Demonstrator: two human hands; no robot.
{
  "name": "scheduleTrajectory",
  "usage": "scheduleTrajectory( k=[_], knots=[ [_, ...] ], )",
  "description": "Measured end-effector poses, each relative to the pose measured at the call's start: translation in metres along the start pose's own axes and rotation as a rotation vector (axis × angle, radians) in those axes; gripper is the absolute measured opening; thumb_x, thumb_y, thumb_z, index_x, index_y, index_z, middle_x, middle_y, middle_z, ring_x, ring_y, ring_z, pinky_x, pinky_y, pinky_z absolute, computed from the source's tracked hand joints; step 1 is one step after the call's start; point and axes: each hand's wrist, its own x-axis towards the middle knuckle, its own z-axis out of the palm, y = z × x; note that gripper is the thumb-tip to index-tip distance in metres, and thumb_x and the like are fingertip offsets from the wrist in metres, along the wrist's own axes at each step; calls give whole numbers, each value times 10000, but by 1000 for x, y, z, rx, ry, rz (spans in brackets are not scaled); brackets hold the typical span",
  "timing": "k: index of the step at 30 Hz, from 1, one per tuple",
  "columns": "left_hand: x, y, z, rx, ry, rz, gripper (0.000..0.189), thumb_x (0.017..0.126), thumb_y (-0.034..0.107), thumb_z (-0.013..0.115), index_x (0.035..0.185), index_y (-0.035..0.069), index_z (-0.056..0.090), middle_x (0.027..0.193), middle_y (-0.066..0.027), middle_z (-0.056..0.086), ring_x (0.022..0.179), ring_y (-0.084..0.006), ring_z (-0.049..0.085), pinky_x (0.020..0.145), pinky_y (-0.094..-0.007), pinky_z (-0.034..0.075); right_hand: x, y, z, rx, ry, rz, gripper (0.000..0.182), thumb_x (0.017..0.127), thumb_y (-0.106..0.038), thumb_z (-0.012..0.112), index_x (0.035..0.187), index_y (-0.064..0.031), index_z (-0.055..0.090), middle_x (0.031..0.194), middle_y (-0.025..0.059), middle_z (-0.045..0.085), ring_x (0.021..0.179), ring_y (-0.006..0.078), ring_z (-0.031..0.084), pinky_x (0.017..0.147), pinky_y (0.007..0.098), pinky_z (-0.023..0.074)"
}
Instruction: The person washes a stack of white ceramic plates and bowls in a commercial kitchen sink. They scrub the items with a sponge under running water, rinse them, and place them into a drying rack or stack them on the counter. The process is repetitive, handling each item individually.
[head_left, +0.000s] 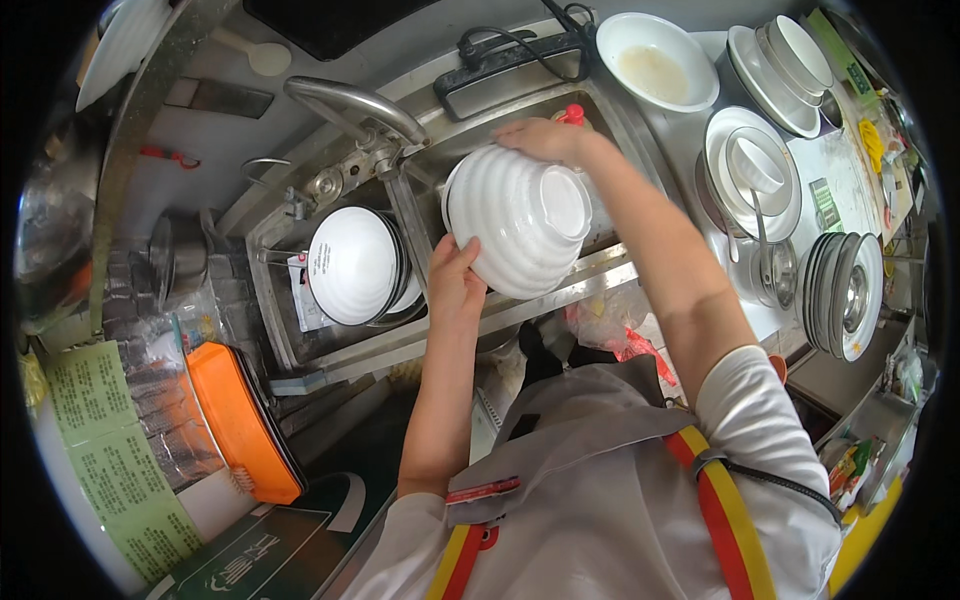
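Note:
Both my hands hold a large white ribbed bowl (514, 225) tilted on its side above the right basin of a steel double sink (600, 262). My left hand (456, 281) grips its lower left rim, thumb on the outer wall. At the upper rim, my right hand (540, 140) lies with the fingers reaching over; the fingertips' far side is hidden. A dark edge shows at the bowl's rim, but I cannot tell whether another bowl sits inside. In the left basin, a white bowl (352, 266) leans against more dishes. Behind my right hand is a bottle with a red cap (574, 114).
A steel faucet (352, 101) arches over the sink's back. On the right counter stand a white basin with cloudy liquid (654, 67), stacked bowls (799, 56), plates with a spoon (759, 217) and a plate stack (855, 292). Orange trays (240, 420) stand at the left.

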Motion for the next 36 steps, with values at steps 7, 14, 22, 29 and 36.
scheduleTrajectory(
  k=[7, 14, 22, 29, 36],
  knots=[
    [2, -3, -26, -299, 156, 69, 303, 874, 20, 510, 1161, 2, 413, 1099, -115, 541, 1032, -216, 533, 930, -344, 435, -52, 73, 94, 831, 490, -103, 474, 936, -312, 371, 1255, 35, 414, 1222, 182, 492, 1134, 246, 465, 969, 330, 349],
    [18, 5, -24, -236, 325, 99, 152, 881, 15, 483, 1033, 11, 471, 1030, -105, 556, 944, -195, 566, 839, -324, 492, -107, -18, 181, -340, 697, -310, 499, 818, -230, 564, 1279, -99, 428, 1322, 188, 353, 1239, 391, 299, 1044, 480, 213],
    [18, 6, -27, -276, 366, 73, 163, 884, 36, 496, 1044, 27, 468, 1064, -97, 544, 976, -220, 552, 870, -371, 472, -97, -12, 151, -715, 394, -729, 398, 792, -166, 557, 1189, -157, 529, 1294, 116, 409, 1238, 367, 319, 1022, 492, 274],
    [3, 19, -47, -276, 200, 104, 301, 878, 45, 512, 1171, 39, 447, 1162, -76, 537, 1076, -181, 521, 949, -358, 428, -92, 23, 121, 95, 669, -216, 381, 869, -108, 484, 1249, -87, 470, 1306, 185, 409, 1232, 353, 367, 1018, 358, 315],
    [1, 19, -48, -113, 88, 181, 315, 878, 39, 500, 1187, 32, 441, 1198, -87, 519, 1104, -209, 503, 973, -375, 395, -59, -22, 91, 61, 616, -358, 366, 870, -106, 483, 1232, -50, 486, 1201, 166, 513, 1120, 296, 477, 953, 326, 360]
  ],
)
